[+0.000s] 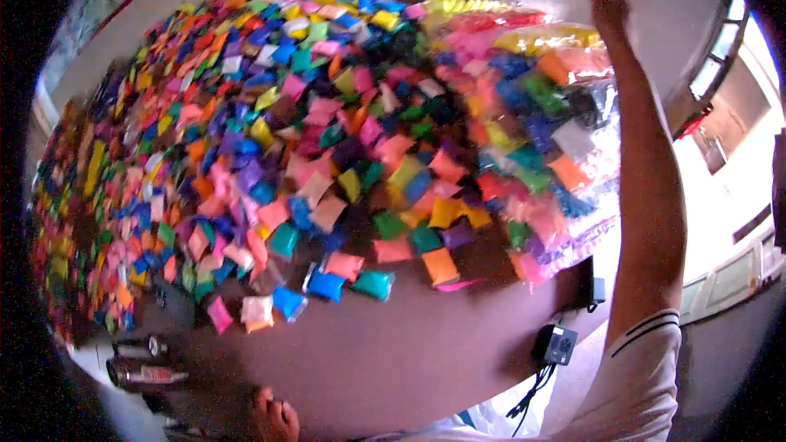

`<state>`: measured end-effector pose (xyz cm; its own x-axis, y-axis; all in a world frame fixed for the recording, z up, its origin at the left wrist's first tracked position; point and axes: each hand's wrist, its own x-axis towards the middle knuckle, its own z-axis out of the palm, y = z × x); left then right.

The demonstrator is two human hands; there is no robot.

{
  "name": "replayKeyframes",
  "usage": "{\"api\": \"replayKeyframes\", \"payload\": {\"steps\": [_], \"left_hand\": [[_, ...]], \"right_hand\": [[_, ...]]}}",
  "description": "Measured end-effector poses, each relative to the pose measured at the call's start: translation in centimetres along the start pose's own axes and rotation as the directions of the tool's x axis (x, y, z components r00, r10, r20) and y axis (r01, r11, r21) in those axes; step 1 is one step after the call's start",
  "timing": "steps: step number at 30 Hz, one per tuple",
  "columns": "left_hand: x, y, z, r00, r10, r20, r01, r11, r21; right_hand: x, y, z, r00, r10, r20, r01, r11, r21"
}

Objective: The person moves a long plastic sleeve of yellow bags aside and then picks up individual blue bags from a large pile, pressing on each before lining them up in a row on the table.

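Many small, brightly coloured packets (315,188) lie in a broad heap over the brown table (393,344). At the heap's right side, clear plastic bags (532,98) hold more coloured packets. My right arm is stretched out past these bags, and my right hand (611,10) is at the upper right, blurred, its fingers hard to make out. Near the table's front edge is my left hand (277,417), its fingers curled; whatever they may hold is hidden.
A black power adapter (557,345) with a cable lies at the table's right edge, near another dark plug (597,290). A dark bottle-like object (147,373) is at the lower left. Windows (720,53) and a doorway are on the right.
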<state>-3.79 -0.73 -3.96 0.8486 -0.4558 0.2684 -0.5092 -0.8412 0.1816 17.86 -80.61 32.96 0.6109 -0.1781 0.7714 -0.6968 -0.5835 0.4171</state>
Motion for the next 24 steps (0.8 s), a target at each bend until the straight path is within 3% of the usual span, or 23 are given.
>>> {"api": "replayKeyframes", "payload": {"steps": [1,2,3,4,6,7,9,10,11,12,14,18,20,21,22,24], "left_hand": [[-0.8,-0.8,0.9,0.997,-0.057,0.045,0.062,0.993,-0.101],[-3.4,-4.2,5.3,0.999,0.019,0.039,-0.018,1.000,-0.025],[-5.3,-5.2,5.6,0.997,0.053,0.057,-0.055,0.998,0.019],[-7.0,-6.2,5.9,0.993,0.088,0.075,-0.092,0.994,0.061],[-3.0,-2.9,3.0,0.997,0.059,-0.041,-0.063,0.993,-0.098],[-2.1,-1.9,2.1,0.995,0.057,-0.080,-0.069,0.985,-0.157],[-1.2,-1.5,2.1,0.998,-0.047,-0.049,0.036,0.975,-0.220],[-0.5,-0.7,1.1,0.998,-0.014,-0.065,-0.002,0.972,-0.235],[0.2,0.2,-0.3,0.999,-0.016,-0.036,0.008,0.977,-0.214],[0.5,0.8,-1.2,1.000,-0.024,-0.005,0.023,0.982,-0.187],[0.0,0.6,-0.8,0.999,-0.036,-0.019,0.032,0.983,-0.183],[-0.7,0.4,-1.1,1.000,0.001,-0.013,-0.003,0.982,-0.190],[-1.2,0.1,-0.3,0.998,0.038,-0.041,-0.044,0.987,-0.152],[-1.2,0.2,-0.3,0.995,0.069,-0.077,-0.079,0.988,-0.130],[-1.2,0.2,-0.4,0.995,0.069,-0.074,-0.079,0.988,-0.133],[-1.3,0.0,-0.3,0.994,0.084,-0.070,-0.097,0.971,-0.220]], "right_hand": [[-1.2,0.1,-3.0,0.979,0.051,-0.197,0.006,0.961,0.277],[-3.2,-1.0,-5.8,0.947,0.124,-0.295,0.046,0.859,0.511],[-5.1,-2.2,-8.8,0.900,0.196,-0.389,0.146,0.706,0.693],[-8.0,-4.6,-13.4,0.907,0.200,-0.370,0.181,0.608,0.773],[-15.0,-9.5,-20.0,0.937,0.056,-0.346,0.207,0.709,0.675],[-19.7,-12.9,-22.6,0.974,-0.033,-0.225,0.146,0.851,0.505],[-28.1,-17.7,-23.5,0.962,-0.198,-0.187,0.260,0.467,0.845],[-31.1,-20.7,-25.5,0.920,-0.370,-0.126,0.287,0.419,0.861],[-34.8,-23.5,-25.7,0.910,-0.359,-0.208,0.287,0.182,0.941],[-39.3,-26.3,-25.2,0.909,-0.397,-0.125,0.155,0.044,0.987],[-44.0,-29.0,-27.5,0.912,-0.377,-0.162,0.163,-0.028,0.986],[-50.8,-33.2,-28.0,0.902,-0.430,-0.027,0.037,0.015,0.999],[-51.5,-33.8,-27.6,0.895,-0.434,-0.105,0.134,0.036,0.990],[-50.3,-32.4,-29.0,0.882,-0.471,0.000,0.047,0.086,0.995],[-50.3,-32.5,-29.1,0.881,-0.473,0.003,0.044,0.089,0.995],[-50.9,-33.6,-28.6,0.884,-0.465,-0.039,0.146,0.197,0.969]]}}
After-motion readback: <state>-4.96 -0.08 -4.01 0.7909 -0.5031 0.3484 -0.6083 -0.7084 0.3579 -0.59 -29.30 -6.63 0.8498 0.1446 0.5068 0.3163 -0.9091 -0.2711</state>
